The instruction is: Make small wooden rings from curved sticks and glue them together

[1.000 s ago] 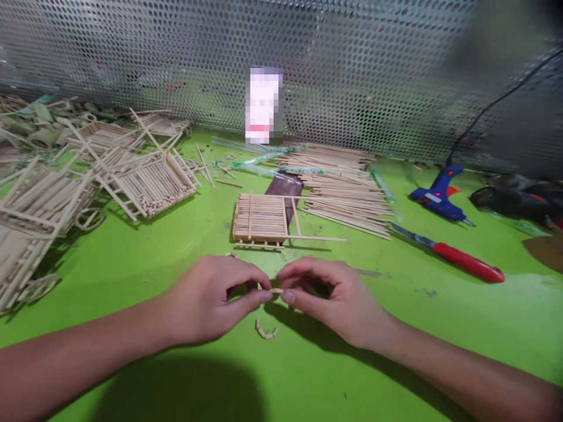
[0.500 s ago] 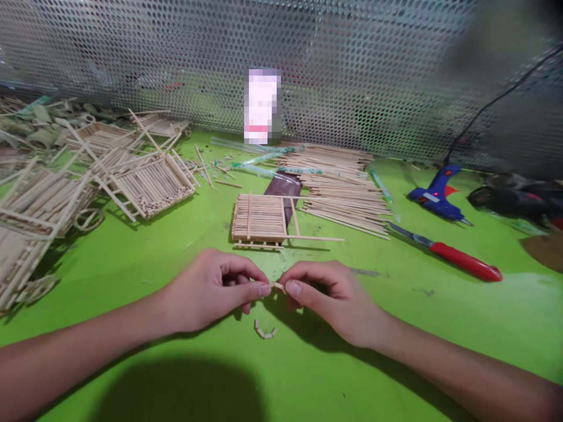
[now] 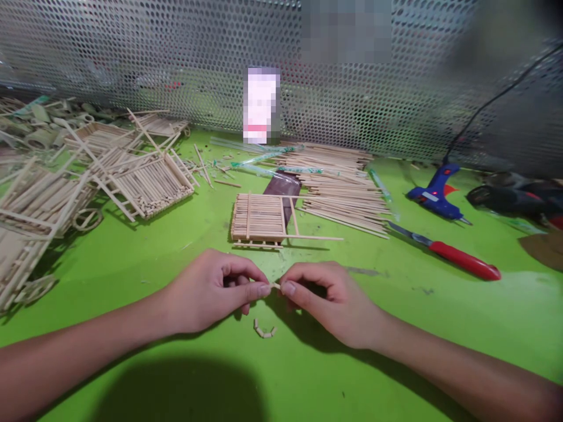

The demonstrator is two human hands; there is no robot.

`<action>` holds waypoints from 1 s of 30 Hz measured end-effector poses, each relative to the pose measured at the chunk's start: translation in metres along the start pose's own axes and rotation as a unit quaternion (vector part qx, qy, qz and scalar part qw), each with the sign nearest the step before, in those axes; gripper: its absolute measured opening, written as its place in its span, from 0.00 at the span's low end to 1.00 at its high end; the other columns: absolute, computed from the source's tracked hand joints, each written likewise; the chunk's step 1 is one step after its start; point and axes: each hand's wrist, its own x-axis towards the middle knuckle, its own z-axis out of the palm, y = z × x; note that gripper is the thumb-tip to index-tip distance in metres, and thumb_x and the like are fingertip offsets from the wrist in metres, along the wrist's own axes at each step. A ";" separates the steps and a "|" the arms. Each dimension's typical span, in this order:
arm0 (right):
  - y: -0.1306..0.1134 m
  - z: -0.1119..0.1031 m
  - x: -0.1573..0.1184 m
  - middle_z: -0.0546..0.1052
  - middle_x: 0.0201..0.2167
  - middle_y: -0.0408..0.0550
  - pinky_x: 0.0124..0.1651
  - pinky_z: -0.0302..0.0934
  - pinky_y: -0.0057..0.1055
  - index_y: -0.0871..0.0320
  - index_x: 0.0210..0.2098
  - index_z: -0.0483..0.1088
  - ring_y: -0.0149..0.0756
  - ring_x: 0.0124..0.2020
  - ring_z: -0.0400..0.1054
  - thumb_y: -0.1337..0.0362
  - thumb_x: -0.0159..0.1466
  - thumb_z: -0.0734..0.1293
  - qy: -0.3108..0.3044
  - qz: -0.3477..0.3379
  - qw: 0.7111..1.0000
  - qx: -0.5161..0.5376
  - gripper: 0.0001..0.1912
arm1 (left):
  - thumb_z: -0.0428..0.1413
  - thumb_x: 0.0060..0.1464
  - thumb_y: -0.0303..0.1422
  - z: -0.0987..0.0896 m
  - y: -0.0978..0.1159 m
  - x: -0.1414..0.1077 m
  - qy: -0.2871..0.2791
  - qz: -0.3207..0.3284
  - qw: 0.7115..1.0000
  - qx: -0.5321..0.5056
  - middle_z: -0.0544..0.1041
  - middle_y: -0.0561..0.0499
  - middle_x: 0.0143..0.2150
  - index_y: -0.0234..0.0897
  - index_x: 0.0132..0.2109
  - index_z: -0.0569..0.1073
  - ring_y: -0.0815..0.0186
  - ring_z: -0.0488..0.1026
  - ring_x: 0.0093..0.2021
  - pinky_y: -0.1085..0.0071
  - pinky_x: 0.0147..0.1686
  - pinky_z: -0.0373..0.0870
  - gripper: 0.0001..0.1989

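Note:
Between the fingertips of my left hand (image 3: 224,288) and my right hand (image 3: 328,299), short pale wooden stick pieces (image 3: 275,285) meet end to end. Both hands are closed in a pinch, each on one side of the small joined bit, and the fingers cover most of it. Just below, a curved chain of short stick pieces (image 3: 264,334) lies on the green tabletop (image 3: 303,381). Beyond my hands rests a small cart body of thin sticks (image 3: 259,218), with two long shafts pointing right.
Several stick-built carts (image 3: 147,184) crowd the left side. Loose thin sticks (image 3: 343,193) lie at the back, beside a blue glue gun (image 3: 435,193) with a cord and a red-handled knife (image 3: 464,259). A perforated metal panel (image 3: 176,53) and a blurred bright phone-like rectangle (image 3: 261,105) stand behind.
My right fingertips have shifted slightly left along the small stick pieces, so less of them shows. My left hand stays almost still.

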 end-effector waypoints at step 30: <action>-0.001 -0.003 0.001 0.78 0.25 0.44 0.29 0.58 0.28 0.59 0.31 0.77 0.32 0.26 0.69 0.49 0.69 0.69 -0.038 0.026 0.999 -0.007 0.20 | 0.58 0.62 0.43 -0.001 -0.010 0.000 -0.017 0.042 0.994 0.101 0.78 0.53 0.27 0.37 0.42 0.82 0.69 0.68 0.26 0.75 0.25 0.59 0.14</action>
